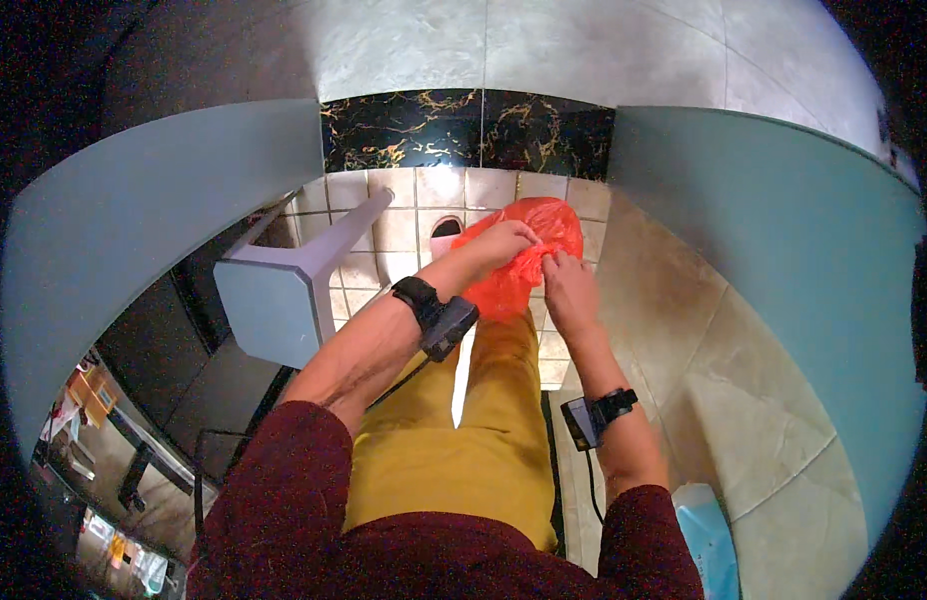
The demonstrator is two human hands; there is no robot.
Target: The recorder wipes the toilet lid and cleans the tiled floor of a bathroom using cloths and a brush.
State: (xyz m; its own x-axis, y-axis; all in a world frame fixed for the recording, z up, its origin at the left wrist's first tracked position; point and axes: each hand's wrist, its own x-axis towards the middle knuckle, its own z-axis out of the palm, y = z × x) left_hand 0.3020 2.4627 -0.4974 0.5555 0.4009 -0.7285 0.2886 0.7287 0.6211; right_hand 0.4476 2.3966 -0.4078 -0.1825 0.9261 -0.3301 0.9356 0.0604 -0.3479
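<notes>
A thin red plastic bag (551,215) hangs in front of my legs, above the tiled floor. Its gathered top is between my two hands. My left hand (504,243) pinches the bag's upper edge from the left, fingers pressed together. On the right, my right hand (570,285) grips the bunched plastic with bent fingers, close to the left fingertips. What is inside the bag cannot be seen. The bag covers part of my feet; one dark shoe (446,228) shows left of it.
A grey-white stool or small table (274,305) stands to my left. Frosted panels (164,190) rise at both sides, with a black gold-veined sill (404,130) between them. A light blue package (708,545) is at lower right. Cabled devices (451,328) are strapped to both wrists.
</notes>
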